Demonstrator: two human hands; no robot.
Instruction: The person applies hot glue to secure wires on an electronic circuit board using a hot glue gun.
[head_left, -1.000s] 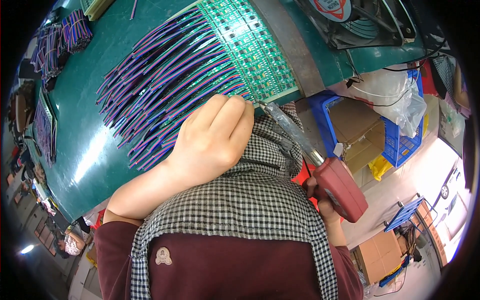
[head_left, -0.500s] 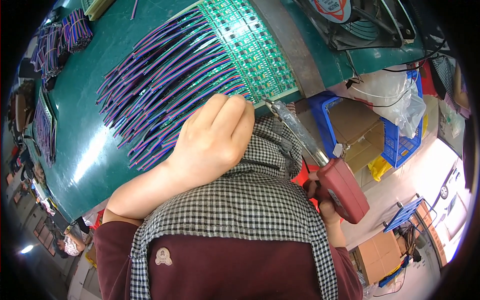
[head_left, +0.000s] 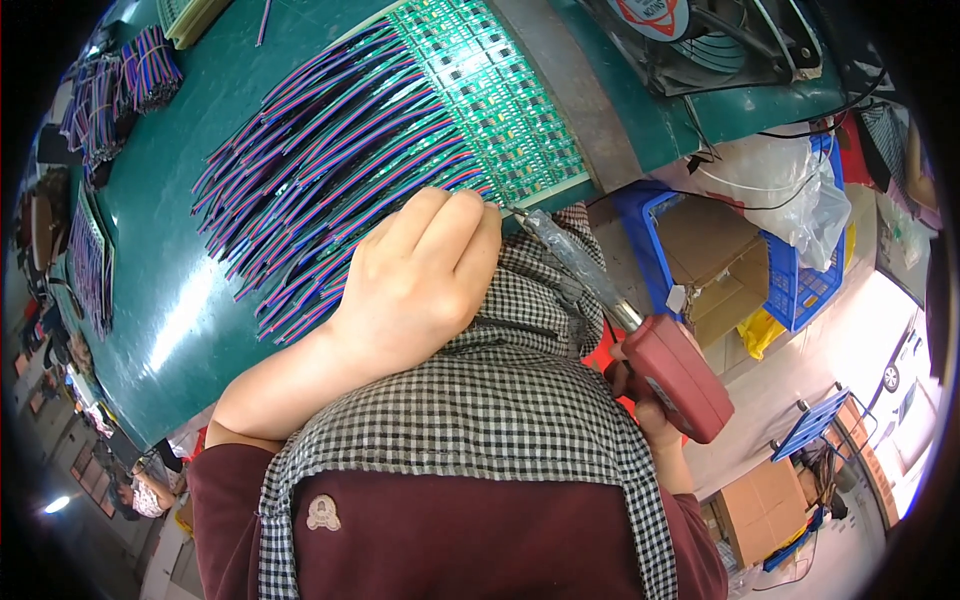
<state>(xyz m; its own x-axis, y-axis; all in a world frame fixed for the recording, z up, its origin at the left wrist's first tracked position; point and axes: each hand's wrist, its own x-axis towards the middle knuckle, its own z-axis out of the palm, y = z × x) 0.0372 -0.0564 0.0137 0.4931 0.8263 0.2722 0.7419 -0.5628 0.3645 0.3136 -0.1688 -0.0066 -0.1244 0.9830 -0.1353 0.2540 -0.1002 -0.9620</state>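
Note:
A green circuit board panel (head_left: 510,110) lies on the table, with rows of multicoloured wires (head_left: 330,170) fanning out from its left side. My left hand (head_left: 420,265) is closed at the panel's near corner, fingers bent down over the nearest wires; its fingertips and what they pinch are hidden. My right hand (head_left: 655,420) is wrapped round the dark red handle of a soldering gun (head_left: 683,378). The gun's metal barrel slants up to the left, and its tip meets the panel's near edge right beside my left fingers.
A metal bar (head_left: 575,95) lies along the panel's right side. Beyond it stands a black fan (head_left: 715,45). Bundled wires (head_left: 150,68) and another wired panel (head_left: 92,260) rest at the table's left. Below the right edge is a blue crate (head_left: 800,285) with cardboard and plastic bags.
The soldering gun has shifted slightly left, bringing its tip closer to my left fingers. My left hand has moved a little to the left. The panel sits slightly further left in view.

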